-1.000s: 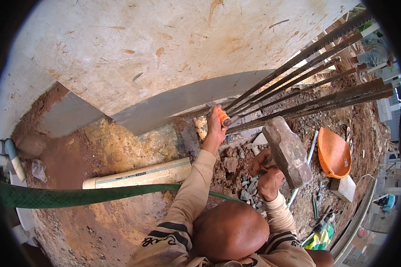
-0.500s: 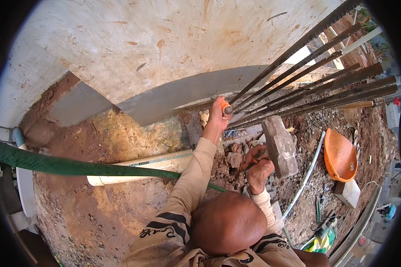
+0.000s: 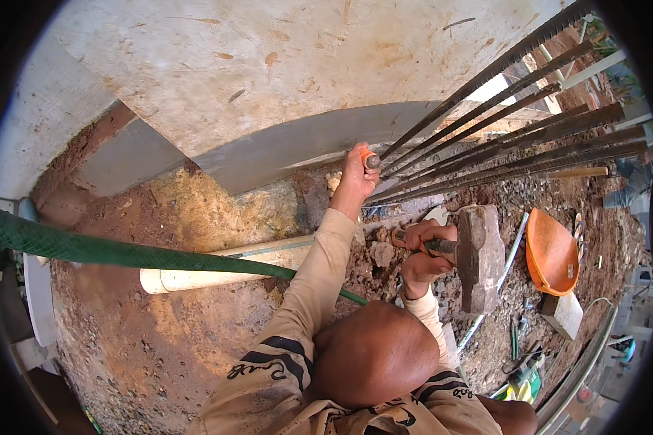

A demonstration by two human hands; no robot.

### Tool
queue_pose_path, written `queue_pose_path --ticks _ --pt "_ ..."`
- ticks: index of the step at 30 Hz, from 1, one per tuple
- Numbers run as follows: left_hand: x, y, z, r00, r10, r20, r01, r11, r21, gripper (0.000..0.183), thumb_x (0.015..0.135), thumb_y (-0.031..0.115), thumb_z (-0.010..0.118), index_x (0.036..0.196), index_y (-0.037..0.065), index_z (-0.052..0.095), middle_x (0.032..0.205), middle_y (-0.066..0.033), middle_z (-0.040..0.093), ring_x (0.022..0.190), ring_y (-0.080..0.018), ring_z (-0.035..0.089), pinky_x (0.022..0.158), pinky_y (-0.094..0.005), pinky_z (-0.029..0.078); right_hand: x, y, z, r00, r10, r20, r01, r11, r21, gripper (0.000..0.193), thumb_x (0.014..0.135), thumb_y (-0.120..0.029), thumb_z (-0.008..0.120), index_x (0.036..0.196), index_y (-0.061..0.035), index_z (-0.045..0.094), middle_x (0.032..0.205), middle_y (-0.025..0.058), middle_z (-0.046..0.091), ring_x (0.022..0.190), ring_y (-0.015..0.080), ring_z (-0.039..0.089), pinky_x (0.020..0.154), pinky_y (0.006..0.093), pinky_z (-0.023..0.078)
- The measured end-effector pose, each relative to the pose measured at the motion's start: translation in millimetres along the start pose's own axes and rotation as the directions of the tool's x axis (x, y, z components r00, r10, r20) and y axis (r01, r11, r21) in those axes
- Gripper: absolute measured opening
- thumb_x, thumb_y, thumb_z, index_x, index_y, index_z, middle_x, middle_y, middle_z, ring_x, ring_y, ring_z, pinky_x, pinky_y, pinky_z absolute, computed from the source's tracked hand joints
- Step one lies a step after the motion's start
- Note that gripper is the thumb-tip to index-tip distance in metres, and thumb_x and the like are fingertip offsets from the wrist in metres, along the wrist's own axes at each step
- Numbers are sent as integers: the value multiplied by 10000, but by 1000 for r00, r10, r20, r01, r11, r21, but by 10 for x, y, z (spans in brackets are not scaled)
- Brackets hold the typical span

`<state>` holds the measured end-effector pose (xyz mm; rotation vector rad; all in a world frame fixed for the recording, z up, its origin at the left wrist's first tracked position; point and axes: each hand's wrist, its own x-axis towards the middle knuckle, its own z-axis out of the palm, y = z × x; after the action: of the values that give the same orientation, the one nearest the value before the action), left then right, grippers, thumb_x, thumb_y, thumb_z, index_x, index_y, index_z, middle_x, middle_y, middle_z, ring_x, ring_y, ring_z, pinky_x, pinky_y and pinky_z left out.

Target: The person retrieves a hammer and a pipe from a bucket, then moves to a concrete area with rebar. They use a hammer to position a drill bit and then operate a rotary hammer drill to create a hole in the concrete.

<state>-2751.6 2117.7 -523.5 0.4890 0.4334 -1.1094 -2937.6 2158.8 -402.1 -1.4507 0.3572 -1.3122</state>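
My left hand is closed round a chisel with an orange grip. Its round metal end points up toward me, and its lower part is hidden by the hand. Beside it, the steel bars rise close to the wall's foot. My right hand is wrapped round the short handle of a club hammer. The heavy, worn grey-brown hammer head is held up to the right of that hand, apart from the chisel. Under both hands lies broken soil and rubble.
A stained pale wall stands ahead. At left, a green hose crosses above a cream pipe. To the right are a thin pale pipe, an orange basin, a pale block and a green-yellow bag.
The hammer and my right hand have moved to the right, and more of the handle shows. My left hand has shifted only slightly, still holding the chisel.
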Motion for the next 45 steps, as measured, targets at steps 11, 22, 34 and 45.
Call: queue_pose_path --ticks 11,22,34,45 --pt "17 -48 60 996 -28 87 29 1000 -10 301 954 349 622 760 163 486 559 10 456 392 -102 358 330 -218 250 -21 110 -20 975 198 104 -155 934 -321 645 1073 -566 477 736 -20 538 557 48 514 539 149 499 499 337 376" --pt "-176 -430 -553 1000 5 -9 -4 986 165 172 971 342 650 952 209 542 695 43 519 424 -84 397 355 -230 249 -459 385 -486 790 595 146 -395 677 -621 541 1071 -464 547 837 21 603 556 117 547 490 195 523 518 399 439" --pt "-67 -224 -315 971 168 173 -181 982 61 170 958 234 691 1044 179 555 827 4 600 654 -106 630 437 -230 475 -548 186 -418 860 488 151 -452 864 -221 420 1032 -364 609 811 -8 651 615 6 564 515 148 518 490 314 403" --pt "206 -288 -274 954 109 279 -118 993 15 202 950 208 683 1090 165 543 816 -14 605 651 -145 636 490 -277 541 -500 946 -627 882 407 239 -97 652 -752 267 812 -236 785 854 -20 632 675 145 575 572 321 608 569 416 469"
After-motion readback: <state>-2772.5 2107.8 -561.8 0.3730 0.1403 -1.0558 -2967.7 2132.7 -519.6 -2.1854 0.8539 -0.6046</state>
